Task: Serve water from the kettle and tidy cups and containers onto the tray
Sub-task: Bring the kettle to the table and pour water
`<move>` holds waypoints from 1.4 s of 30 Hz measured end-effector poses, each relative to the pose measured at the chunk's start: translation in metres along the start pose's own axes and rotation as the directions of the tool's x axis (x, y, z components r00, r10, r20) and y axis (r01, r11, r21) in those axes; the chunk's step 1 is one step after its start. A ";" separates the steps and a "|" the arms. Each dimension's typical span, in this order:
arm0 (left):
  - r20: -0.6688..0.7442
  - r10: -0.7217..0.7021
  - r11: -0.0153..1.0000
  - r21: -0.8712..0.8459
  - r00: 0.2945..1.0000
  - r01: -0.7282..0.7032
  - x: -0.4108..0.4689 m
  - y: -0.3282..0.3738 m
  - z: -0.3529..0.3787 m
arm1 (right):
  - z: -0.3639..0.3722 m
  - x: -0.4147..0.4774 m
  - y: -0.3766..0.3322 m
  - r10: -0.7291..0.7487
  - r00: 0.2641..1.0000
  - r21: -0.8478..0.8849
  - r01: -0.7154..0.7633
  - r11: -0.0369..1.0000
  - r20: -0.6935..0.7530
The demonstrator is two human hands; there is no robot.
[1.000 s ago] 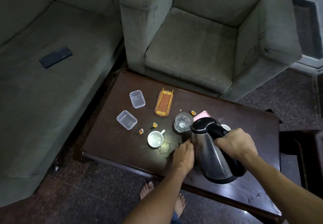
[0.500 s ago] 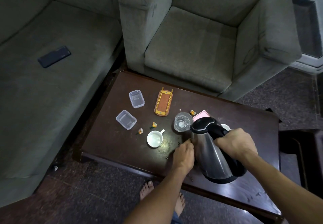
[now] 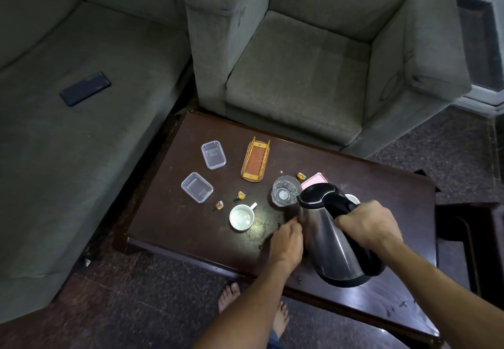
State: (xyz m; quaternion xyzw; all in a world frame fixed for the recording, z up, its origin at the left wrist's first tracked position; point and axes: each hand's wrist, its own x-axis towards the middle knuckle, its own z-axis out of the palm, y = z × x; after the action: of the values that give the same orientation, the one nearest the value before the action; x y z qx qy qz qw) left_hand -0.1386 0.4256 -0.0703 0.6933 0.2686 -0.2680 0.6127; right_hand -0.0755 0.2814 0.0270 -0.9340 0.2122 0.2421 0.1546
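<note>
The pouring step seems in hand: the right hand [image 3: 365,228] grips the handle of the steel kettle [image 3: 332,247], tilted above the table [image 3: 177,220] with its spout at the glass [image 3: 285,193], the left hand [image 3: 286,242] touches its side with curled fingers, and the next move probably needs a slow, steady tilt.

We are facing a table [image 3: 368,185] standing before an armchair [image 3: 300,81], with a sofa [image 3: 81,157] lying to its left. On the table, the far container [image 3: 213,154] and near container [image 3: 197,187] are sitting leftmost, the tray [image 3: 255,161] right of them, the cup [image 3: 241,217] nearer us, the glass [image 3: 285,194] sitting between tray and kettle [image 3: 327,239].
</note>
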 end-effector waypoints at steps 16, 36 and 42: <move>-0.016 0.044 0.999 0.029 0.999 -0.044 -0.001 0.001 0.001 | -0.003 -0.002 -0.001 0.010 1.000 -0.023 -0.010 1.000 -0.005; -0.004 0.041 0.999 -0.004 0.999 -0.041 0.008 -0.005 0.004 | -0.007 -0.004 -0.007 0.010 1.000 -0.048 -0.010 0.999 -0.012; -0.014 0.025 1.000 -0.016 1.000 -0.025 0.010 -0.008 0.005 | -0.008 -0.005 -0.008 0.016 1.000 -0.043 -0.016 0.999 -0.003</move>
State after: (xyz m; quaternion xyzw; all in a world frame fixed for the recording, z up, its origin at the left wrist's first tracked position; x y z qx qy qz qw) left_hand -0.1375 0.4224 -0.0831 0.6935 0.2661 -0.2535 0.6197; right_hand -0.0732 0.2869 0.0377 -0.9358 0.2146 0.2466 0.1322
